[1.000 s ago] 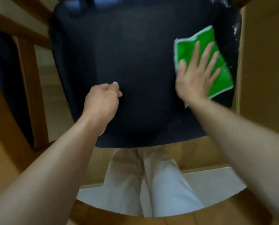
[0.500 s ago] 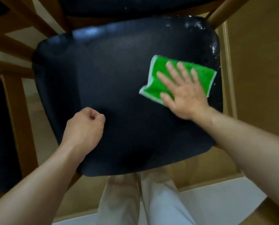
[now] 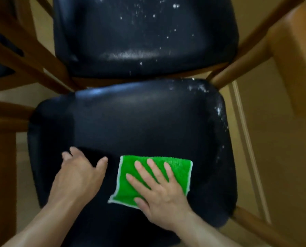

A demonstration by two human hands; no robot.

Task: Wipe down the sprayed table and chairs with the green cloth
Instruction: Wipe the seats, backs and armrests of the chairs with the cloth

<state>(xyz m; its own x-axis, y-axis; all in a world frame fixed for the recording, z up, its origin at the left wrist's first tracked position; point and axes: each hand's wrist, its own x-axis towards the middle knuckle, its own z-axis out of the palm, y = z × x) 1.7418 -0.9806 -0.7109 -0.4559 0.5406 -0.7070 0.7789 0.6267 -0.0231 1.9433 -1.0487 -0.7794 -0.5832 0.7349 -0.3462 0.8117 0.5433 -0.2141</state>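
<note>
Right hand (image 3: 162,192) flat on the green cloth (image 3: 177,168), fingers straight and spread, palm pressing it onto the chair seat (image 3: 139,125). No pinch, no curl round the cloth. Cloth sits on the near half of the seat, right of centre, white edging visible along its left and right sides.

Left hand (image 3: 79,175) just left of the cloth, on or just over the seat near its left side; contact hard to call, frame is blurred there. Fingers loosely extended, thumb out toward the cloth, holding nothing.

Seat is dark, glossy, padded. White spray specks along its far right corner and right edge; middle looks clean. Chair backrest (image 3: 145,36) beyond it, same dark padding, speckled white mostly on its right part. Wooden frame rails (image 3: 241,63) run out on both sides.
</note>
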